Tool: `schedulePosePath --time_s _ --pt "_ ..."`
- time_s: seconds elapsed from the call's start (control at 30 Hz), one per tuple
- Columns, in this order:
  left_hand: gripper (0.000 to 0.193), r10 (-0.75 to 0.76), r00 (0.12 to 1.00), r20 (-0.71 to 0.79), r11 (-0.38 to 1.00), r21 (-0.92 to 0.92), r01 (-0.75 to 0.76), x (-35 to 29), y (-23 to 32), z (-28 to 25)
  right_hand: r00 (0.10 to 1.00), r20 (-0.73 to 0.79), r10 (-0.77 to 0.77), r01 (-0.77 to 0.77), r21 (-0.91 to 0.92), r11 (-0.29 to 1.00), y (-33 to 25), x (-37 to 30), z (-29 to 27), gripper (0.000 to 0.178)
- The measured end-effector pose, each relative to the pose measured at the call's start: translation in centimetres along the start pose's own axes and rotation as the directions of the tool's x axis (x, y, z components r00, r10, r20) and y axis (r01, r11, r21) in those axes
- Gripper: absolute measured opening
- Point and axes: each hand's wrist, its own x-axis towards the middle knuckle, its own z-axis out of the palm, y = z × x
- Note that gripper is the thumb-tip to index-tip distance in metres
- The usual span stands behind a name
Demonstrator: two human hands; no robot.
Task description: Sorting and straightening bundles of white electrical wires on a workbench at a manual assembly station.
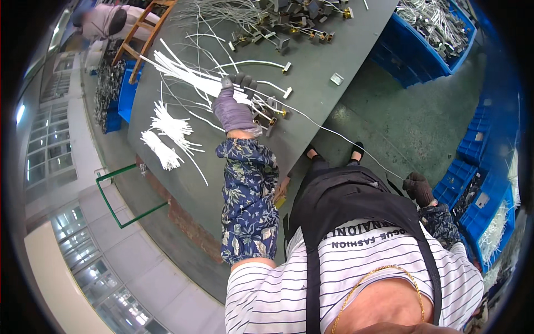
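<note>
My left hand (235, 106), in a grey-purple glove, is closed around a bundle of white wires (192, 80) above the table. Small connectors on wire ends (267, 114) stick out to the right of that fist. My right hand (419, 188), in a dark glove, is low at the right beside my apron, its fingers closed. A single white wire (345, 135) runs from near my left hand across the table edge to my right hand, which grips its end. Two tied-looking bunches of short white wires (171, 127) lie on the table left of my left hand.
The dark table (311, 89) carries a heap of wires with metal connectors (283, 22) at its far side. A loose connector (336, 78) lies near the right edge. Blue crates (411, 55) of wire scrap stand at the right. Another person (103, 22) is at the far left.
</note>
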Motion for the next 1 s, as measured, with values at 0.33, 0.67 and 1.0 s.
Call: schedulePosePath --time_s 0.33,0.67,1.0 --pt "0.029 -0.066 0.995 -0.079 0.982 0.171 0.079 -2.3 -1.3 1.5 0.999 0.024 -0.023 0.023 0.023 0.999 -1.2 0.4 0.5 0.012" --pt "0.024 -0.17 0.983 -0.071 0.985 0.001 0.171 -5.5 -6.2 1.9 0.994 0.061 -0.092 0.1 -0.134 0.986 -5.3 0.1 3.9 0.019" --pt "0.03 0.002 0.997 -0.077 0.998 -0.061 -0.007 -1.8 -0.2 -1.3 1.0 -0.026 -0.013 0.013 -0.004 1.0 -3.1 0.3 0.3 0.012"
